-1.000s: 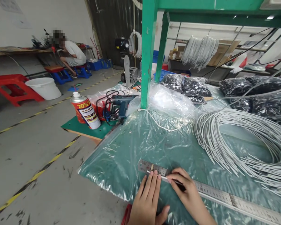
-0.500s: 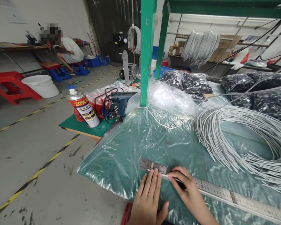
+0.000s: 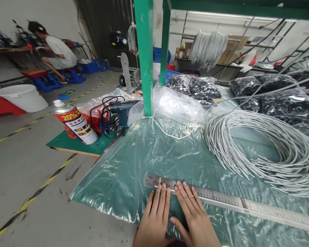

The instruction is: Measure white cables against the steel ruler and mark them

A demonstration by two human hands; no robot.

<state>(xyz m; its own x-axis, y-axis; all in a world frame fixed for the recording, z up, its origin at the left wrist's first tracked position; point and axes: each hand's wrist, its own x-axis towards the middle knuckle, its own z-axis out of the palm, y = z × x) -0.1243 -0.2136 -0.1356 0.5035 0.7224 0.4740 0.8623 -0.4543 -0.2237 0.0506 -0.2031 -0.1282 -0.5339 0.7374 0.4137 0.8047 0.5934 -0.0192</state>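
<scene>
Both the left hand [image 3: 157,219] and the right hand [image 3: 194,218] lie flat with straight fingers, holding nothing, touching the ruler [image 3: 221,199] near the table [image 3: 113,178] edge.

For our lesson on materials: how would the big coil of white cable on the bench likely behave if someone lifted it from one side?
The coil of white cable would probably sag, since its many thin strands lie loose with no tie visible. Cut ends stick out at its near edge, so strands might slip free. It may also slide easily on the glossy plastic sheet.
</scene>
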